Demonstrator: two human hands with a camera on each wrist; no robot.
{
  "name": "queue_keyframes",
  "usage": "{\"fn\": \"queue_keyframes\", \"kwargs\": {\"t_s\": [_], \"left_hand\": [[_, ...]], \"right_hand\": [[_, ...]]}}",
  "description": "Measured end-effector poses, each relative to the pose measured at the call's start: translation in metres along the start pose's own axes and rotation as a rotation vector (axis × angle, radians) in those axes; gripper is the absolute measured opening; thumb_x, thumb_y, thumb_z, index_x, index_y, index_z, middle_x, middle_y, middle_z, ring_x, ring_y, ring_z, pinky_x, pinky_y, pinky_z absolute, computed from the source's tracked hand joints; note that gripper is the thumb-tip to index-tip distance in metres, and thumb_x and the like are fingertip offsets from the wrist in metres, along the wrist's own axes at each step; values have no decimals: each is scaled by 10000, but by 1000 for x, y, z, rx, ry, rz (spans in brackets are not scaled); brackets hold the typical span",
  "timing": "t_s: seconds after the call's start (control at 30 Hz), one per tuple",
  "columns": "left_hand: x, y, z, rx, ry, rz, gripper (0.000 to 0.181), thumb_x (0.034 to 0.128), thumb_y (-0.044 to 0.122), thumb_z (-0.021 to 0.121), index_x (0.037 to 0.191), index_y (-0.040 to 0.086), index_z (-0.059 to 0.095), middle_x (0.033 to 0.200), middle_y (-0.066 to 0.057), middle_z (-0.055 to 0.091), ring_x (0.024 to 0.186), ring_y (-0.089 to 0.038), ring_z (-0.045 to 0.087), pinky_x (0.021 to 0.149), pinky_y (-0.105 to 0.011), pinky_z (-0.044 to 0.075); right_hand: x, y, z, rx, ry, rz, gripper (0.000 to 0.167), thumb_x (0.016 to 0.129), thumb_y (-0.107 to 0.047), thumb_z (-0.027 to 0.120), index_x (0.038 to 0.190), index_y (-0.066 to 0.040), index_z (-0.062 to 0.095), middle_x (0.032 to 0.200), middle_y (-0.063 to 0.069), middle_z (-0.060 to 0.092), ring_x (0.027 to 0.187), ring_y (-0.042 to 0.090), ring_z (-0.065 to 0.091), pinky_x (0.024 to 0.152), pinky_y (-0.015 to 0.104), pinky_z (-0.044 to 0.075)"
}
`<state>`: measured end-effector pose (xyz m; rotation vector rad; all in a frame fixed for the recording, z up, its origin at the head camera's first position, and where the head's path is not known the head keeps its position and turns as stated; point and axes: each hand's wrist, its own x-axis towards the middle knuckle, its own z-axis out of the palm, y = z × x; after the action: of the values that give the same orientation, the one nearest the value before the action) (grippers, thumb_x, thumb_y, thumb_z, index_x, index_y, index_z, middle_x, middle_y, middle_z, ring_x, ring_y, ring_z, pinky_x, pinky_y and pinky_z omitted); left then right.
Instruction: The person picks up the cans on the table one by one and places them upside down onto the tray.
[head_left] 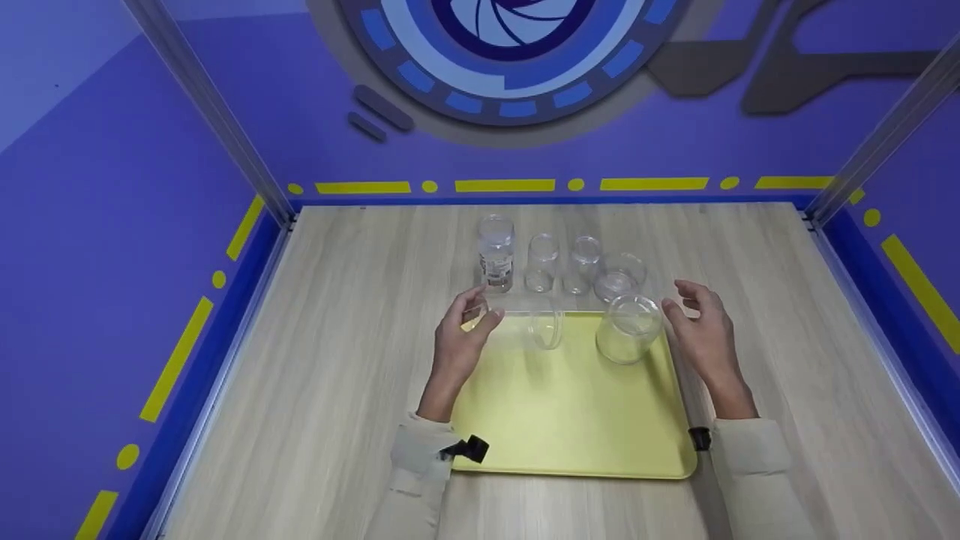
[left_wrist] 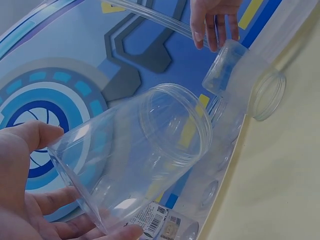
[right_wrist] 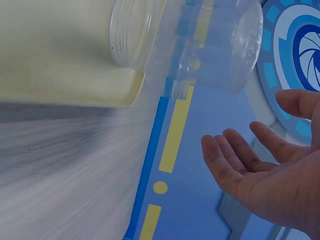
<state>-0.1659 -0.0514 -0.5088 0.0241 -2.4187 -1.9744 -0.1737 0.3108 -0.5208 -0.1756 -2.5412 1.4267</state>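
My left hand (head_left: 459,341) holds a clear plastic jar (left_wrist: 135,150) by its base, thumb on one side and fingers on the other. That jar lies sideways above the tray, its threaded mouth pointing right. Mouth down at the far right corner of the yellow tray (head_left: 570,420) stands a second clear jar (head_left: 628,334). Just to the right of it is my right hand (head_left: 703,334), with relaxed, slightly bent fingers. In the right wrist view the right hand (right_wrist: 265,175) holds nothing, and a gap separates it from the second jar (right_wrist: 215,50).
Behind the tray stand a tall clear container with a printed label (head_left: 496,255), two slimmer clear containers, one of them a narrow one (head_left: 543,262), and a short wide clear container (head_left: 621,279). Blue printed panels (head_left: 510,161) wall the wooden table (head_left: 337,300) at the back and sides.
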Motion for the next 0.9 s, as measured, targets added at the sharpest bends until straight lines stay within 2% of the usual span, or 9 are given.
{"fn": "queue_keyframes", "kwargs": {"t_s": [0.37, 0.9], "left_hand": [[0, 1, -4, 29, -5, 2, 627, 996, 405, 694, 1531, 111, 550, 1444, -121, 573, 1369, -347, 529, 1084, -574, 457], [2, 2, -16, 46, 15, 13, 581, 984, 340, 708, 1510, 133, 576, 1450, -115, 576, 1365, -341, 525, 1098, -562, 437]], "right_hand": [[3, 7, -1, -51, -17, 14, 503, 1072, -228, 607, 1471, 70, 540, 1428, 302, 526, 1341, 477, 503, 1068, 564, 455], [9, 20, -4, -160, -93, 5, 478, 1076, -181, 581, 1453, 107, 524, 1388, 351, 512, 1318, 526, 480, 1075, 649, 392]]}}
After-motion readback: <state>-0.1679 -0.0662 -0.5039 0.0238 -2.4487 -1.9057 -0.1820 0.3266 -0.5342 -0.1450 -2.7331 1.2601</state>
